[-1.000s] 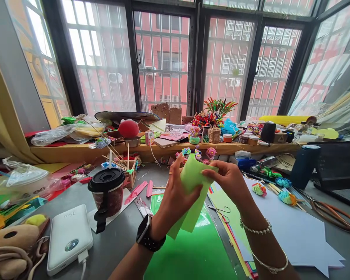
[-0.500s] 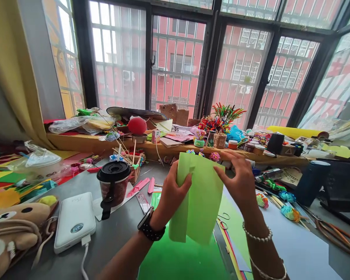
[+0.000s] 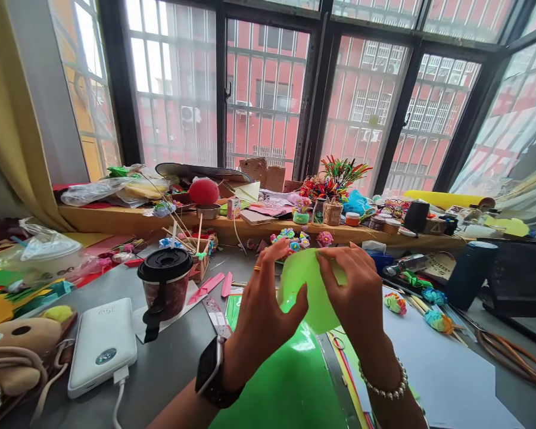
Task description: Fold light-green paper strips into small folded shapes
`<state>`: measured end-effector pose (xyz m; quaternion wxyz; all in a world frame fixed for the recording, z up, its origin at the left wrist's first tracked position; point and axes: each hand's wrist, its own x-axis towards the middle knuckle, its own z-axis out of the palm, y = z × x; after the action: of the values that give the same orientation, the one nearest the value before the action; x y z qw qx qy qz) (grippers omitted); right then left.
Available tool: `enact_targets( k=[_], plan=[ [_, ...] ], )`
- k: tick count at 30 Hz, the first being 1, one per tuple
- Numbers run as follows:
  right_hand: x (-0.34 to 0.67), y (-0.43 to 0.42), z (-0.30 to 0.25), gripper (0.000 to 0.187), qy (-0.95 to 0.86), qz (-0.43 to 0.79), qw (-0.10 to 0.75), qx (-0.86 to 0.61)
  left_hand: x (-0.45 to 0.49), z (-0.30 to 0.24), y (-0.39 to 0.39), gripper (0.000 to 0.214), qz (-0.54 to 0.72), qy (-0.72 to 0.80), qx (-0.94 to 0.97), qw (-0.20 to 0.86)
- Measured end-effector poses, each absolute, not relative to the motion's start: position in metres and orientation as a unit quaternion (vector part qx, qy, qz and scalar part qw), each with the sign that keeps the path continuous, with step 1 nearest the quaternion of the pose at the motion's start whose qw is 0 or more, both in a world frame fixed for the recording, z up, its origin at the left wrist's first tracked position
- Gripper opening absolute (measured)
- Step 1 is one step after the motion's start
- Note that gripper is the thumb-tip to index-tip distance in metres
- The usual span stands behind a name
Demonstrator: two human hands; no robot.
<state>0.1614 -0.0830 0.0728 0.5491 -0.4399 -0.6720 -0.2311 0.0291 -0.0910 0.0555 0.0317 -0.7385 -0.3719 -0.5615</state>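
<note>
1. Bright daylight comes through the barred windows (image 3: 265, 86) behind the desk; the leftmost panes wash out to white.
2. White glare streaks the glossy green sheet (image 3: 281, 387).
3. Pale green paper (image 3: 302, 273) looks luminous against the light.
4. Wide-angle distortion stretches the edges.

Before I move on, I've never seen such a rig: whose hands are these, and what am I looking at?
There is no machine: these are a person's bare left hand and right hand, filmed from a camera worn on the head. The right hand pinches a curved light green paper near its top; the left hand is spread open beside it, whether touching is unclear. Below, on the table, lies a glossy green sheet, with a lidded cup and white power bank to the left and white paper to the right.
</note>
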Motion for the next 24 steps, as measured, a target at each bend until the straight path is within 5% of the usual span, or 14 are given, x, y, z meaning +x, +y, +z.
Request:
enact_targets(
  k=[9, 24],
  plan=[
    [0.145, -0.102, 0.074, 0.012, -0.71, -0.314, 0.48, -0.409, 0.01, 0.076, -0.125, 0.031, -0.429, -0.445, -0.712, 0.334],
    [0.136, -0.11, 0.072, 0.014, -0.752, -0.291, 0.469, -0.36, 0.009, 0.074, -0.132, 0.015, -0.39, -0.433, -0.714, 0.388]
  ],
)
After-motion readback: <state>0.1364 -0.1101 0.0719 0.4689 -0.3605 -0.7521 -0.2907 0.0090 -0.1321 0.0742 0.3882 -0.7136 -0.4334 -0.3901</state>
